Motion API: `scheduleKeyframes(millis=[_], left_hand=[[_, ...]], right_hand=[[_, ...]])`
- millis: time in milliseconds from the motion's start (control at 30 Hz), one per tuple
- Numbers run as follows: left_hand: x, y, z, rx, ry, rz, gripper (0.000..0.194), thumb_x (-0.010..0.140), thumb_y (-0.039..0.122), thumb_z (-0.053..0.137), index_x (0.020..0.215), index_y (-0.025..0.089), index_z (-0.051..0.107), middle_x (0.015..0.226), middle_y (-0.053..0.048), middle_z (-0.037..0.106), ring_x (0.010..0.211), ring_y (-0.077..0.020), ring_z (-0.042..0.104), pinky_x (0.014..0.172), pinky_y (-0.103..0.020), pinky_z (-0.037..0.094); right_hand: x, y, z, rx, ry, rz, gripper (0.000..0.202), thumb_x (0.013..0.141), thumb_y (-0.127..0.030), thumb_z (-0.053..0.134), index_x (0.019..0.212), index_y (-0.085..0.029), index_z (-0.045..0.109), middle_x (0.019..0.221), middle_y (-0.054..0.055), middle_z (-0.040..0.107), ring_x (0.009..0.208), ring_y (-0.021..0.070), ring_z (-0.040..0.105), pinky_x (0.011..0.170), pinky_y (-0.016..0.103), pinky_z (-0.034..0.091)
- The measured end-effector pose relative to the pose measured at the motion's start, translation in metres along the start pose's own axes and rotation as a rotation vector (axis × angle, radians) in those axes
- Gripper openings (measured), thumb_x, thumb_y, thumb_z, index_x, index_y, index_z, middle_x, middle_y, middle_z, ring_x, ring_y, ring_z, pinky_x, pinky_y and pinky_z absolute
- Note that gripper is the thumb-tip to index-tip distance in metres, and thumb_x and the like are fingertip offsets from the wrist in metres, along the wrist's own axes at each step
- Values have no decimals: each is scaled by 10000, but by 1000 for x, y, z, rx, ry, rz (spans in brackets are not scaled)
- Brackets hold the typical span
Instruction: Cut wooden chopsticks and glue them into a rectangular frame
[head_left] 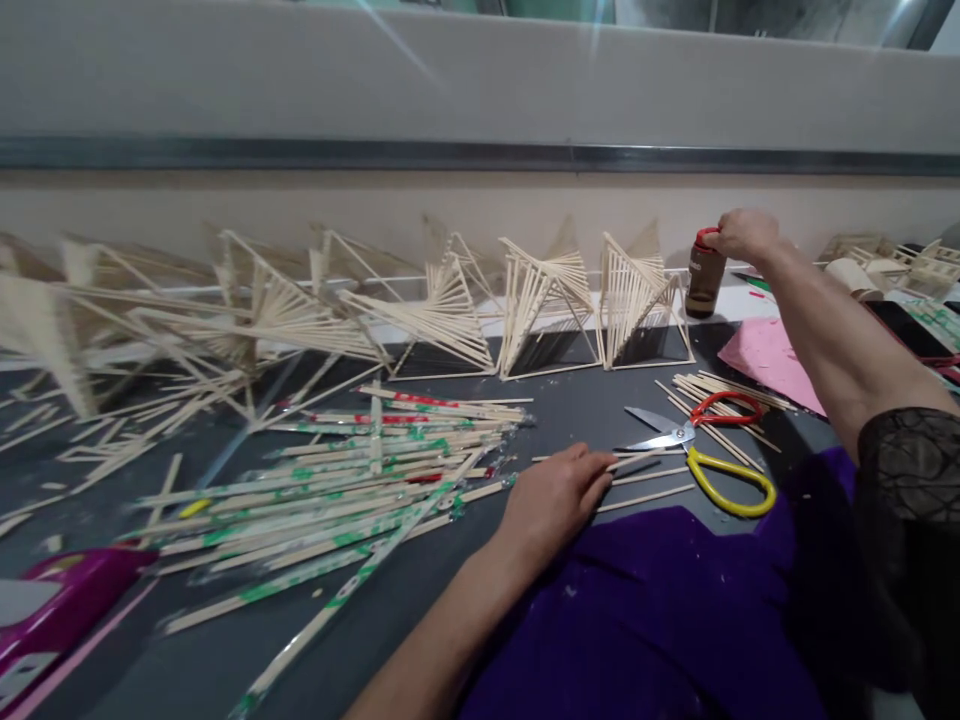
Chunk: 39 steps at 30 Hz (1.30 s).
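Observation:
My right hand (748, 235) is closed on the red lid at the top of a small brown bottle (703, 288), which stands upright near the wall with some dark liquid low inside. My left hand (556, 490) lies low over the dark table, its fingers curled together around a thin wooden stick (645, 460); the exact grip is partly hidden. Just right of those fingers, a pair of scissors (679, 437) with one red and one yellow handle rests with blades apart. Several loose sticks (720, 440) lie under and beside the scissors.
Stick-built twisted frames (551, 300) line the wall. Chopsticks in printed wrappers (360, 500) are heaped at left, near a magenta and grey tool (67, 610). Purple cloth (660, 610) covers the front, pink material (772, 360) and a phone (911, 330) lie right.

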<state>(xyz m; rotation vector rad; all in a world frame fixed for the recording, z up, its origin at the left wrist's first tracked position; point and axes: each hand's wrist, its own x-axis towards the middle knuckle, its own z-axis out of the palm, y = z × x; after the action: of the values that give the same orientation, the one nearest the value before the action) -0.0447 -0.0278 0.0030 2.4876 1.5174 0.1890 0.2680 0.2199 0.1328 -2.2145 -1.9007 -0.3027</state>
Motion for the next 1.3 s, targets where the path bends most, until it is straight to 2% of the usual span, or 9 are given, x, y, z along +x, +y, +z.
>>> scheduleKeyframes(millis=[167,233,400,567,767,867,1000,1133,1300], left_hand=[[-8,5,2,-22,3,136,284,954,305,437,1067,266,695,909,-38,681,859,-184,661,719,-269,473],[-11,7,1,-4,6,187,272,951,305,449,1045,262,700,879,-39,673,837,-187,659,690,-268,475],[-18,14,-5,-3,-121,318,258,953,279,440,996,237,691,847,-34,679,779,-180,655,625,-255,463],[-19,19,-11,1,-191,294,201,927,292,504,990,224,683,892,-44,690,817,-198,656,648,-272,474],[-20,20,-10,-5,-124,297,177,895,294,563,1002,217,680,920,-50,690,875,-212,636,691,-289,481],[-21,20,-10,-7,-70,337,180,907,283,537,984,223,689,920,-45,688,868,-194,624,711,-278,475],[-20,21,-10,-30,-42,351,223,920,271,496,973,223,708,913,-53,710,865,-197,633,718,-278,473],[-19,16,-7,-141,-30,295,288,911,242,462,1052,221,713,1000,-69,749,933,-223,669,792,-315,494],[-18,8,-5,-403,35,203,290,861,237,487,1014,255,733,1014,-33,763,924,-191,690,850,-296,504]], right_hand=[[3,0,11,-34,-10,4,569,844,-558,534,1180,-118,662,1109,203,663,1056,335,596,862,456,427],[2,-3,12,-63,41,12,620,842,-618,498,1174,-122,667,1160,214,639,1109,363,564,898,486,405],[5,-14,15,-55,68,-44,656,851,-632,470,1230,-119,626,1270,232,569,1120,364,547,901,489,404],[4,-11,17,-14,68,4,665,796,-652,568,1095,-66,663,1091,254,628,1008,307,583,834,444,430],[-22,6,12,53,193,40,736,802,-712,494,1107,-55,627,1119,301,602,1007,311,554,808,443,387],[-36,16,-5,111,298,1,680,810,-715,473,1072,-107,624,1114,284,607,1040,321,517,839,454,357],[-65,25,-48,37,339,39,633,793,-683,544,1071,-118,613,1105,283,612,1030,356,530,832,479,358],[-116,25,-89,-8,359,-22,558,827,-685,507,1047,-189,638,984,202,661,1011,358,559,844,497,378],[-186,17,-120,-77,463,-134,535,879,-671,422,1030,-227,679,888,133,673,914,337,629,809,508,464]])
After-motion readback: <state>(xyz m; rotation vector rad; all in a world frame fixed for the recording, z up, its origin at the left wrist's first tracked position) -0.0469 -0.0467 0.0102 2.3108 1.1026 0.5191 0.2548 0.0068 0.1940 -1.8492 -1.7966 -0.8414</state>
